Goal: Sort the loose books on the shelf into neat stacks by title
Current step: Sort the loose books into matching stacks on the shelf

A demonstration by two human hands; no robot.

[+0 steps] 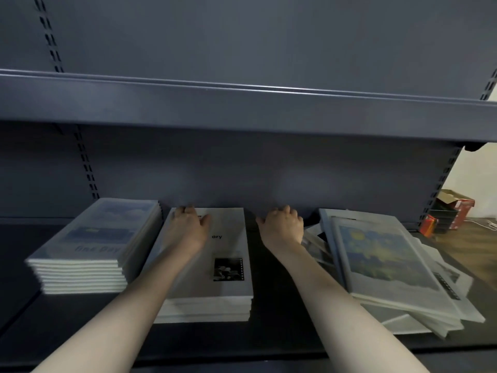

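Books: three groups lie flat on the dark shelf board point(282, 340), in a row from left to right.
Left stack point(91, 251): neat and squared, blue sky cover on top with the words "fine Day"; it sits at the left, just beside the middle stack.
Middle stack point(228, 267): pale grey covers, a small black-and-white photo low on the top cover and the letters "ory" showing past the wrist; edges are fairly even.
Loose pile point(390, 265): at the right, books fanned and skewed over one another, the top one showing a blue and yellow painted cover, tilted against the rest.
Left hand point(188, 224): rests on the far end of the middle stack, palm down; the fingers bend over the back edge of the top cover, thumb spread to the right. Whether they actually grip the edge cannot be told.
Right hand point(282, 224): over the bare gap between the middle stack and the loose pile, near the back panel; fingers curled under, nothing seen in them.
Upper shelf point(242, 103): grey metal, overhanging the books.
Floor at far right: a red cardboard box point(454, 204) with open flaps.
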